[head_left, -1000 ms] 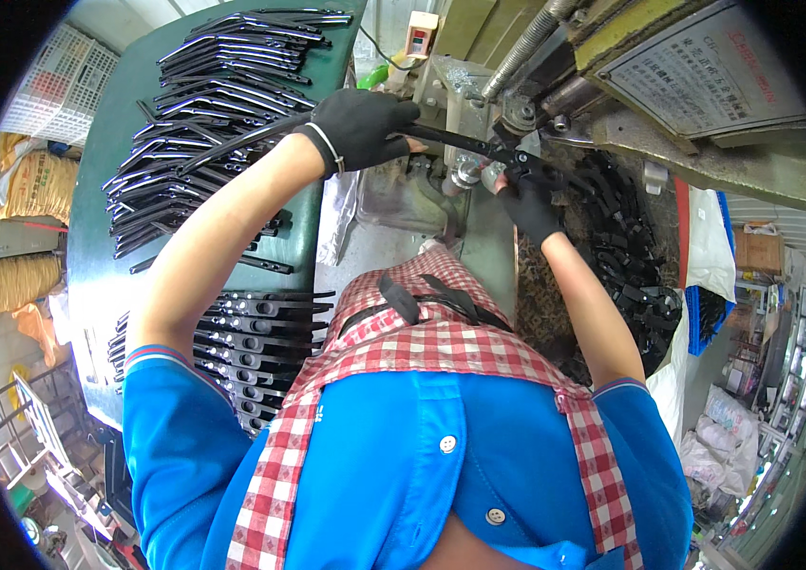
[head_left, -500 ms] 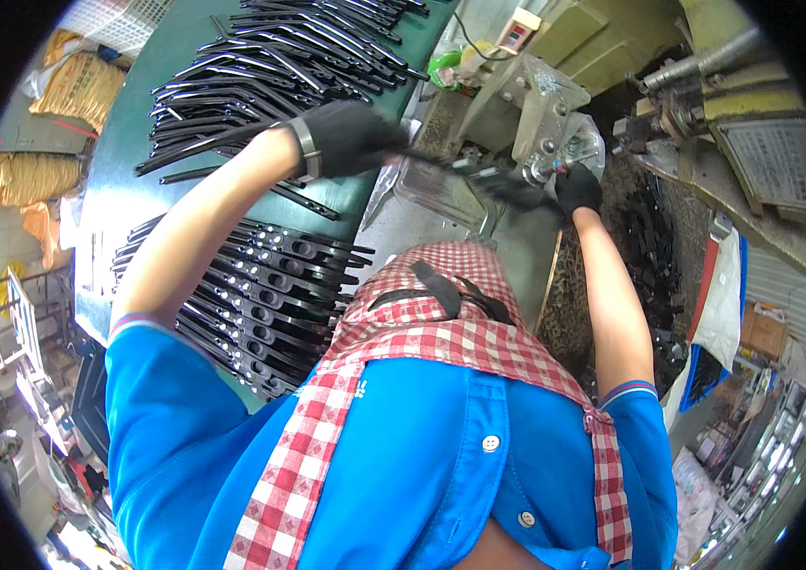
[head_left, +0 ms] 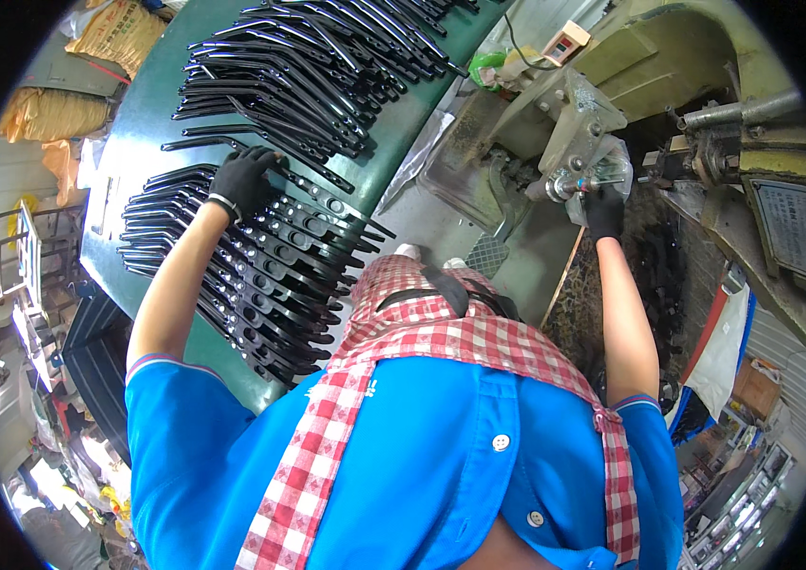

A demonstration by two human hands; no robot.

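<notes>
My left hand [head_left: 247,180], in a black glove, is closed around a black bent metal bar [head_left: 334,204] with holes. The bar lies along the far edge of a neat row of similar bars [head_left: 256,285] on the green table. My right hand [head_left: 604,211], also gloved in black, is up against the plastic-wrapped head [head_left: 589,171] of a pale green machine. Its fingers are curled, and what they hold, if anything, is hidden.
A larger pile of black bent bars [head_left: 279,85] covers the far part of the green table [head_left: 137,142]. Below the machine are a foot pedal [head_left: 487,256] and a bin of dark parts [head_left: 654,275]. A small control box [head_left: 566,43] sits behind.
My left hand has swung left, away from the machine, bringing a black bar to the near row. My right hand stays by the machine head. The whole view has shifted slightly.
</notes>
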